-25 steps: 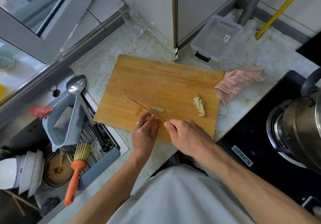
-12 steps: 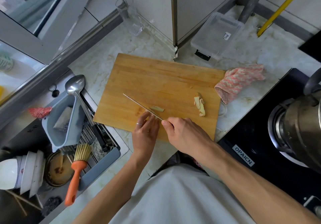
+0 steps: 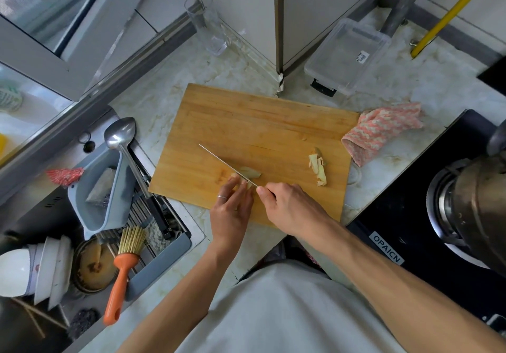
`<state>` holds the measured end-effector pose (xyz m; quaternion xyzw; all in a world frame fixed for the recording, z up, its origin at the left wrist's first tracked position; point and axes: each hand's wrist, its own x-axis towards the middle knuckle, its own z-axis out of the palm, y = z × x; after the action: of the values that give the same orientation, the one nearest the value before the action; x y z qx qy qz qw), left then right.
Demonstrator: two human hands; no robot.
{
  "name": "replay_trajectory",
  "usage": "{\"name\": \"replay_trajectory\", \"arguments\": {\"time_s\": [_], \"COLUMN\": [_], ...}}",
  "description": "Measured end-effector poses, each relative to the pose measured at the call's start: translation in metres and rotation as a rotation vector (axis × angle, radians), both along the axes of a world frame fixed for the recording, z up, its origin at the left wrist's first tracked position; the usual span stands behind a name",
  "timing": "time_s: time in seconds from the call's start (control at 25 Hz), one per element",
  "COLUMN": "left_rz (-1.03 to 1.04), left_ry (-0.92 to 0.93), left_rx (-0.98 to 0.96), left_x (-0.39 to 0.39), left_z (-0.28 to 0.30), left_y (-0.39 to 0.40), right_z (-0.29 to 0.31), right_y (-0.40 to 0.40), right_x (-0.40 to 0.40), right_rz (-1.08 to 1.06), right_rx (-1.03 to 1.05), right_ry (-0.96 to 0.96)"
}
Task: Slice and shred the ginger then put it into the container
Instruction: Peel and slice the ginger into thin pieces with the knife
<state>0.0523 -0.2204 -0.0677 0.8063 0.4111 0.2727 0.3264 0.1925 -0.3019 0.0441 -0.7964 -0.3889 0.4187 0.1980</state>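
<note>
Wooden cutting board [image 3: 262,122] on the marble desk [image 3: 169,98]. Right hand [image 3: 290,207] grips the knife [image 3: 227,165]; handle hidden inside the fist, only the thin blade edge shows. Left hand [image 3: 230,207], fingers [image 3: 235,185] curled, tips pressing the ginger piece [image 3: 250,173] against the blade; the part under the fingers can't be made out. Ginger scraps [image 3: 317,166] lie well right of the fingers. Clear container [image 3: 347,56] sits far beyond them w/ dark clip, contents hard to tell.
</note>
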Motion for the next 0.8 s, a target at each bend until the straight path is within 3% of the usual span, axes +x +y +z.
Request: {"name": "replay_trajectory", "arguments": {"time_s": [0.32,0.8], "left_rz": [0.006,0.083], "left_ry": [-0.001,0.082], "left_rx": [-0.002,-0.219], "left_x": [0.001,-0.009], "left_z": [0.004,0.038], "left_y": [-0.002,0.0], "right_z": [0.002,-0.004], "right_y": [-0.014,-0.027], "right_x": [0.006,0.031], "right_rz": [-0.028,-0.194], "right_rx": [0.052,0.178], "right_ry": [0.019,0.07]}}
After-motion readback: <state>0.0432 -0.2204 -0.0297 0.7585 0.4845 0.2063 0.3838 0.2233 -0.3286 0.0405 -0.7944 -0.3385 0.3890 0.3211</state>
